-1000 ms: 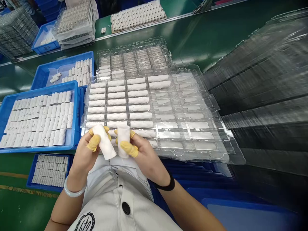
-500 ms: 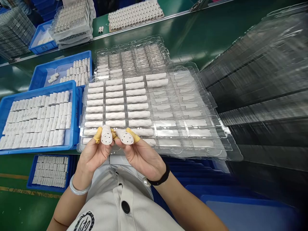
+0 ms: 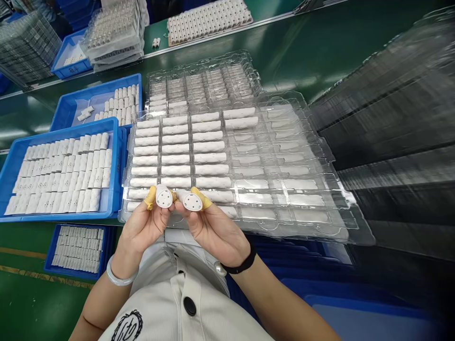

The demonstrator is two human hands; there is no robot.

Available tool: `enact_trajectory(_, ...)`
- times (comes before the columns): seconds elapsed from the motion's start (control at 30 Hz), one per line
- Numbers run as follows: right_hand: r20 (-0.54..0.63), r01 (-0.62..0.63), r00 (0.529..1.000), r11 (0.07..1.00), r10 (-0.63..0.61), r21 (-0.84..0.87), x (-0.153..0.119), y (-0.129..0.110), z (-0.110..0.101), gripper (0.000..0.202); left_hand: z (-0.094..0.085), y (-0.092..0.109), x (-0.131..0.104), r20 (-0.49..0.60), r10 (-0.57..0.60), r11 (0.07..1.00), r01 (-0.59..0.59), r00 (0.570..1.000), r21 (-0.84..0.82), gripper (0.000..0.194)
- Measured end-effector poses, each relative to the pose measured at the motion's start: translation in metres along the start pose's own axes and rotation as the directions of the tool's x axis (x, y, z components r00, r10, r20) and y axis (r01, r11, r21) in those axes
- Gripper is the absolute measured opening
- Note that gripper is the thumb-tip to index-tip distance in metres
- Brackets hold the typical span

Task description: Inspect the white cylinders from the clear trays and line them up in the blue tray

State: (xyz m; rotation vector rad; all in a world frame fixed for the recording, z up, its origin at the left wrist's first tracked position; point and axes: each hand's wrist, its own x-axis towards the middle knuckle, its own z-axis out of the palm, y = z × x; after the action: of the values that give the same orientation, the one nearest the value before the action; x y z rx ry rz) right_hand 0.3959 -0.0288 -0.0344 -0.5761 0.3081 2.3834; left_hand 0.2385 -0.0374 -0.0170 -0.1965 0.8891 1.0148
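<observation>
In the head view, your left hand point(image 3: 146, 227) clamps its fingers point(image 3: 150, 195) on a white tube point(image 3: 163, 193) at twelve o'clock; your right hand point(image 3: 216, 229) clamps a second tube point(image 3: 189, 199). Their holed ends point(image 3: 193, 202) face you, presumably for viewing. Toward one o'clock, a clear tray point(image 3: 357, 229) keeps more tubes point(image 3: 212, 183) separated.
</observation>
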Motion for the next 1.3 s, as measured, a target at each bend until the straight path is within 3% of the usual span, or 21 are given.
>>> enact_trajectory(0.2, 0.008, 0.134, 0.991, 0.982, -0.134, -0.133, 0.002, 0.006, -0.003, 0.029, 0.000, 0.002, 0.001, 0.036, 0.000, 0.989, -0.005, 0.999, 0.147, 0.053)
enact_trajectory(0.43, 0.140, 0.376, 0.926, 0.832, -0.350, -0.408, -0.004, 0.011, -0.003, 0.011, -0.007, -0.002, -0.002, 0.227, 0.137, 0.934, -0.202, 0.964, 0.296, 0.033)
enact_trajectory(0.67, 0.143, 0.321, 0.947, 0.840, -0.287, -0.437, -0.006, 0.012, 0.000, 0.050, -0.008, -0.006, 0.000, 0.263, 0.157, 0.899, -0.248, 0.952, 0.361, 0.034)
enact_trajectory(0.83, 0.091, 0.316, 0.949, 0.888, -0.303, -0.334, -0.005, 0.009, 0.002, 0.045, -0.005, -0.005, -0.002, 0.214, 0.196, 0.897, -0.263, 0.957, 0.356, 0.029)
enact_trajectory(1.1, 0.043, 0.290, 0.956, 0.918, -0.289, -0.269, -0.007, 0.005, 0.003, 0.055, -0.010, -0.005, -0.003, 0.324, 0.202, 0.889, -0.312, 0.924, 0.335, 0.017)
enact_trajectory(1.3, 0.103, 0.323, 0.946, 0.896, -0.306, -0.303, -0.004, 0.008, 0.000, 0.041, -0.008, -0.008, -0.001, 0.281, 0.208, 0.886, -0.302, 0.937, 0.351, 0.029)
